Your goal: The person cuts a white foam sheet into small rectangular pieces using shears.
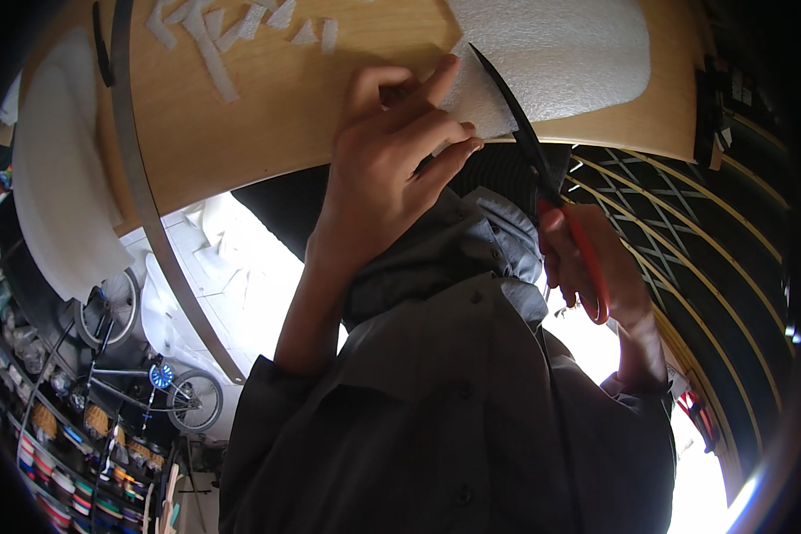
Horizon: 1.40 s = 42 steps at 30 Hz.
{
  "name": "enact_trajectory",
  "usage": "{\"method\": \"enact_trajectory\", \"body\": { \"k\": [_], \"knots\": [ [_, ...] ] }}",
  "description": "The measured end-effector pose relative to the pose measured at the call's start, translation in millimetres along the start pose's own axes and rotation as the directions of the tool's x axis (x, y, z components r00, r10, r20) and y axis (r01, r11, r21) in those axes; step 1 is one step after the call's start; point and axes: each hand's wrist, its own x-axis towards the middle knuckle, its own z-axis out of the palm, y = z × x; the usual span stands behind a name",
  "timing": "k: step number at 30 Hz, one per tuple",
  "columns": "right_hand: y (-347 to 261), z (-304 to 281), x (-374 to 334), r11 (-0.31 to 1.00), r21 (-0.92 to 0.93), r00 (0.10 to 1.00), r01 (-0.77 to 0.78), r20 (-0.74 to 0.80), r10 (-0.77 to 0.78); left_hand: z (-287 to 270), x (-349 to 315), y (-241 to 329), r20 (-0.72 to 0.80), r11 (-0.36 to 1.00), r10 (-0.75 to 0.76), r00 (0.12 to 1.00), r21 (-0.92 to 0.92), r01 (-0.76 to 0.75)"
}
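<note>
Shirt front (pixel 454 400) nearest; left hand (pixel 392 169) pinches foam sheet (pixel 552 53) on far table (pixel 267 116), right hand (pixel 592 267) grips scissors (pixel 529 142), blades at sheet's near edge: best keep foam taut, cut slow.

White foam sheet (pixel 552 53) flat on wooden table, orange-handled scissors (pixel 543 178) at its edge.

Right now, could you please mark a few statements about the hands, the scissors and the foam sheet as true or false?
1. The right hand holds scissors with orange handles. True.
2. The left hand rests flat on the bicycle. False: it pinches the white foam sheet.
3. The scissor blades are at the foam sheet's edge. True.
4. The wooden tabletop bears no offcuts. False: white foam strips lie on it.
</note>
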Motion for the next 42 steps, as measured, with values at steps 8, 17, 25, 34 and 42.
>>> {"method": "enact_trajectory", "body": {
  "k": [8, 17, 25, 34, 42],
  "knots": [
    [-9, -3, 4, 0.998, -0.023, 0.998, -0.064, 0.024, 0.064, 0, 0, 1, -0.003, 0.999, -0.013, 1.0, -0.029, 0.013],
    [-15, 1, 8, 1.0, -0.024, 1.0, 0.005, 0.027, -0.004, 0, 0, -1, 0.005, 0.999, -0.013, 1.0, -0.04, 0.013],
    [-19, 0, 9, 0.998, 0.041, 0.999, -0.044, 0.017, 0.043, 1, -2, -1, 0.005, 0.997, -0.032, 0.999, -0.065, 0.032],
    [-25, 3, 14, 0.993, -0.071, 0.995, -0.092, -0.033, 0.09, -1, -2, -2, 0.001, 0.998, -0.014, 1.0, -0.06, 0.014],
    [-28, 4, 16, 0.99, -0.103, 0.994, -0.101, -0.057, 0.096, -2, -2, -4, 0.026, 0.997, -0.007, 1.0, -0.075, 0.008]
  ]
}}
